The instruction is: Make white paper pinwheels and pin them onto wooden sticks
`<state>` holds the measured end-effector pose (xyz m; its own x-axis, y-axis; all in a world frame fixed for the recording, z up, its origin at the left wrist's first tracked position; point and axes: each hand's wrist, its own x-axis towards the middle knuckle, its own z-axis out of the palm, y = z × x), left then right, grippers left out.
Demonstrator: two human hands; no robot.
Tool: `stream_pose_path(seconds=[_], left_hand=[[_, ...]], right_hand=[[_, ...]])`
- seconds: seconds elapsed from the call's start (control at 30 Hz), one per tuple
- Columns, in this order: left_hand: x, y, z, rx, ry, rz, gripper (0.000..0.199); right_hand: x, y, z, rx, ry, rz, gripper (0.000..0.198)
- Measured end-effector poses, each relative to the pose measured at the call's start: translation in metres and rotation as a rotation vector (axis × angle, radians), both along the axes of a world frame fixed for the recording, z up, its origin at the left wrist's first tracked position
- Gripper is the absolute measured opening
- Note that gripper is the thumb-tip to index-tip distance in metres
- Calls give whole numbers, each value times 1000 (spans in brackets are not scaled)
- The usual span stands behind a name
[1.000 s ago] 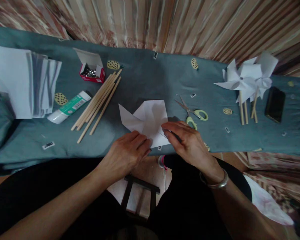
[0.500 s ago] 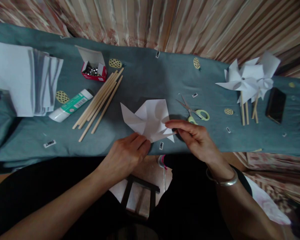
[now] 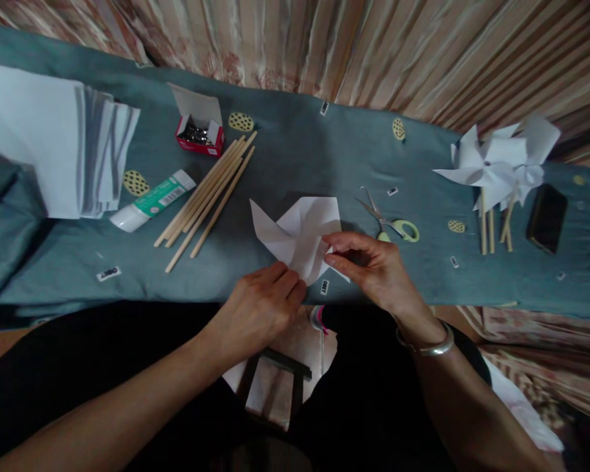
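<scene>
A white paper pinwheel (image 3: 302, 229), its blades partly folded, lies at the front edge of the cloth-covered table. My left hand (image 3: 270, 298) is closed on its near edge, the fingertips hidden beneath and behind the paper. At the paper's right side, my right hand (image 3: 371, 265) pinches a blade between thumb and forefinger, bending it inward. Just beyond the right hand rest scissors (image 3: 383, 216) with light green handles, their blades apart. Left of the paper, several thin wooden sticks (image 3: 211, 196) lie in a loose bundle.
A glue tube (image 3: 152, 200) and an open red box (image 3: 200, 134) of metal pins lie left, beside stacked white paper (image 3: 34, 137). On the right are assembled pinwheels (image 3: 491, 164) on sticks and a dark phone (image 3: 547, 218). A curtain (image 3: 285, 46) hangs behind the table.
My right fingers have moved slightly inward, carrying the right blade toward the pinwheel's middle. My left hand keeps its hold. The whole view has shifted a little, so table items appear farther right.
</scene>
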<state>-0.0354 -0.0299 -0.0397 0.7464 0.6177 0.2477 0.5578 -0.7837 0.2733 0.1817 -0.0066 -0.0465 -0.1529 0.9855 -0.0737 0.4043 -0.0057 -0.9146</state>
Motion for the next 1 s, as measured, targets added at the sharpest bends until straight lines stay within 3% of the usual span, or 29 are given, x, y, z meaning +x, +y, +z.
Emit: stream_pose_path(seconds=[0.17,0.4,0.63,1.0], left_hand=[[1,-1,0,19,-4,10,18],[1,-5,-2,7,-19,19,13],[2,-5,-4,12,-14,10,25],[1,-5,-6,-16,17,-21,20]], right_hand=[[-11,-1,-2,36,-78,24,31],[-26,-1,3,229,-276,49,28],[-32,-2,1,352,-386,79,27],[-34,-1,-4,387,-387,115,30]])
